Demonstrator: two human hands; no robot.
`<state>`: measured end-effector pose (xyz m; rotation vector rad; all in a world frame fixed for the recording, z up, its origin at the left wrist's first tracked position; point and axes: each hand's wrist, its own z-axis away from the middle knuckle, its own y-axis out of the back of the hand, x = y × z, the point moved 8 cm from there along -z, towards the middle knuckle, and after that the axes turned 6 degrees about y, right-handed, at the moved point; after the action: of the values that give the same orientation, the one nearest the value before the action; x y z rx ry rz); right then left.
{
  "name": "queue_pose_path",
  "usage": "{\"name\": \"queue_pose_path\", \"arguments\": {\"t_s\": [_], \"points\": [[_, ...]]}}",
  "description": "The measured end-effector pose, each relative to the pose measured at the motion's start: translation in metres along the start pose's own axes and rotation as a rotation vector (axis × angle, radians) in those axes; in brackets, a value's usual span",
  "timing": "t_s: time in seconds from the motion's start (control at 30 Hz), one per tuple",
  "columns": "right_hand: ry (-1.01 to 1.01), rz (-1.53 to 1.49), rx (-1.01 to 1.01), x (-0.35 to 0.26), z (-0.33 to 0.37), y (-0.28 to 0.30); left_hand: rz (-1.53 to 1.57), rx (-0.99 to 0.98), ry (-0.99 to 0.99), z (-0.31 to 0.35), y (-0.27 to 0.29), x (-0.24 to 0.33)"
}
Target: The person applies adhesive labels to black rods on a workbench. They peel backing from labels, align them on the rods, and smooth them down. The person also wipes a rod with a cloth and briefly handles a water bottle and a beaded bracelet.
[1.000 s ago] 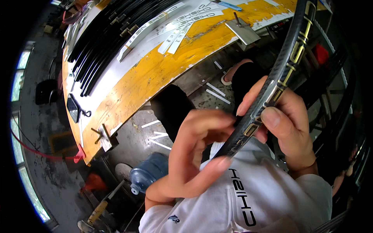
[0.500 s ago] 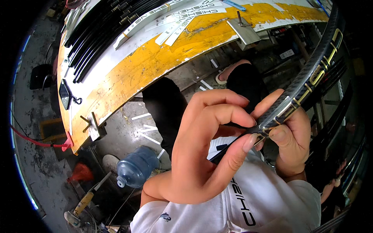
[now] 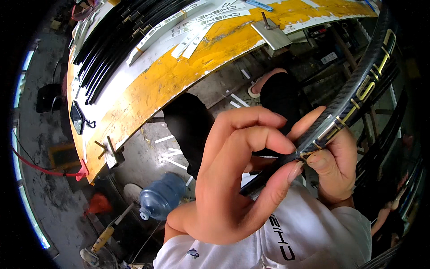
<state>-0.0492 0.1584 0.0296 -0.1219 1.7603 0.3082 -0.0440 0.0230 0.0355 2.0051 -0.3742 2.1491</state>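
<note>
A black carbon-weave rod (image 3: 333, 112) with gold-outlined lettering slants from the upper right down between my hands, close to the camera. My right hand (image 3: 336, 166) grips it from the right, thumb in front and a finger showing behind. On the left, my left hand (image 3: 237, 166) pinches the rod between thumb and fingertips, just below the lowest gold letter. Whether those fingertips also hold a bit of film is too small to tell. Below the pinch, the rod's lower part is partly covered by my left hand.
A yellow-and-white worn table (image 3: 156, 85) carries several black rods (image 3: 107, 58), white lettered strips (image 3: 192, 42) and a dark tag-like object (image 3: 77, 117). Metal clamps (image 3: 271, 35) sit at its edge. On the floor are a blue water bottle (image 3: 163, 196), a hammer-like tool (image 3: 103, 237) and white scraps (image 3: 174, 162).
The view has shifted slightly, so the table's left part sits lower. My left thumb and fingertips have moved a little rightward along the rod. Both hands keep their hold.
</note>
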Motion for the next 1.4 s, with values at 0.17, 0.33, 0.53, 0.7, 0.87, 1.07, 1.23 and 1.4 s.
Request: {"name": "queue_pose_path", "arguments": {"t_s": [0.17,0.33,0.53,0.7,0.87,1.07,1.23,1.4], "points": [[-0.131,-0.004,0.082,0.002,0.003,0.001,0.028,-0.008,-0.007,0.0,-0.004,0.0],[-0.057,-0.079,0.091,0.004,0.003,-0.001,0.152,0.026,0.027,0.003,-0.004,-0.005],[-0.033,-0.189,0.214,0.006,-0.007,0.019,0.095,-0.318,0.413,0.026,0.002,-0.053],[0.275,0.144,0.458,-0.016,-0.003,0.045,0.107,-0.188,0.419,0.043,0.011,-0.066],[0.26,0.024,0.456,-0.018,-0.002,0.041,0.076,-0.173,0.314,0.041,0.014,-0.06],[-0.013,-0.304,0.282,0.001,-0.01,0.003,0.051,-0.227,0.234,0.048,0.009,-0.057],[0.089,-0.153,0.304,-0.008,-0.013,-0.007,0.027,-0.138,-0.032,0.038,0.023,-0.037],[0.111,-0.228,0.204,-0.006,0.0,-0.017,-0.285,-0.034,-0.357,0.021,0.03,0.001]]}}
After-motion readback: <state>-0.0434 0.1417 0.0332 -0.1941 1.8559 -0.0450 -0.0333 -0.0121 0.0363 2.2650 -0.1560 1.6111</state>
